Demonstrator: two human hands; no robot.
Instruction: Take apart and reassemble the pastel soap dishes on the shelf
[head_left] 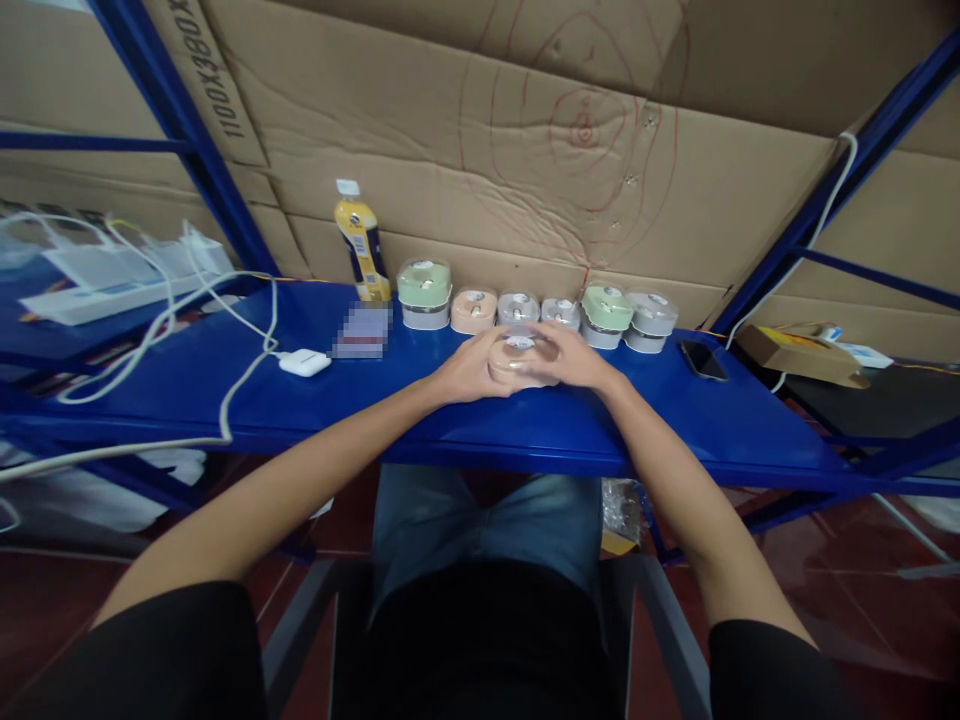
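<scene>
A small peach-coloured container [510,366] with a clear lid and a round label is held between both my hands, low over the blue table near its front half. My left hand [469,368] wraps its left side, and my right hand [574,357] curls around its right side and top edge. Just behind the hands stands a row of similar containers: a green one [424,290], a peach one [474,310], grey ones [519,306] and another green one [606,312]. The fingers cover part of the held container.
A yellow bottle [362,245], a blurred-out packet [363,331] and a white earbud case [304,362] with a cable are on the left. A phone [703,360] lies at right, beside an open cardboard box [799,355]. Cardboard and blue posts enclose the table [450,430].
</scene>
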